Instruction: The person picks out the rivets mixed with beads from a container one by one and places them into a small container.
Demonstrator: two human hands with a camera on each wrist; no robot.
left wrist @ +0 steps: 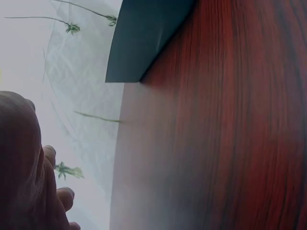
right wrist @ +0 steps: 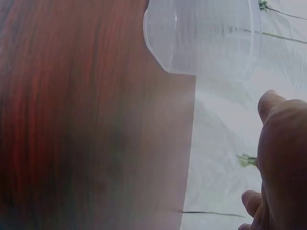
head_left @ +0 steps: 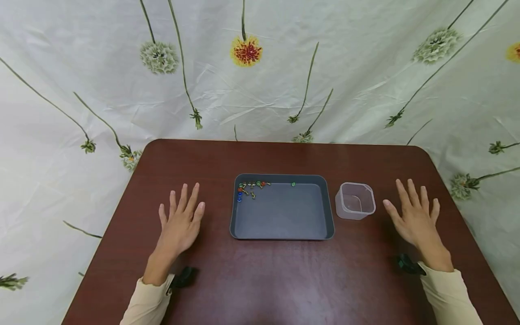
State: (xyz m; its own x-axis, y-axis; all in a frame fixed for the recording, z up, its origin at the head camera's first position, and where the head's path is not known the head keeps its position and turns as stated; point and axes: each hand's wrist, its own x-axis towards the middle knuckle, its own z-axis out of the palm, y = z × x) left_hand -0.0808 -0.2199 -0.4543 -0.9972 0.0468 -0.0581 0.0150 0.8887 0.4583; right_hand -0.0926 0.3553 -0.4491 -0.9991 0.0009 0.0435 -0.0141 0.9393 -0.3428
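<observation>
A dark grey tray (head_left: 284, 216) lies mid-table, its near wall also showing in the left wrist view. In its far left corner sit several small brass-coloured pieces (head_left: 253, 195) along with small blue (head_left: 239, 197), red (head_left: 263, 183) and green (head_left: 293, 184) ones; their exact kind is too small to tell. Right of the tray stands a clear plastic container (head_left: 355, 201), its inside showing no contents. My left hand (head_left: 180, 224) is left of the tray, fingers spread, holding nothing. To the right of the container, my right hand (head_left: 417, 221) has its fingers spread too, touching no object.
Everything stands on a reddish-brown wooden table (head_left: 284, 280) with rounded far corners. Behind and around it hangs a white cloth (head_left: 276, 90) printed with flowers. Dark straps (head_left: 410, 264) sit at both wrists, by the cream sleeves (head_left: 451, 293).
</observation>
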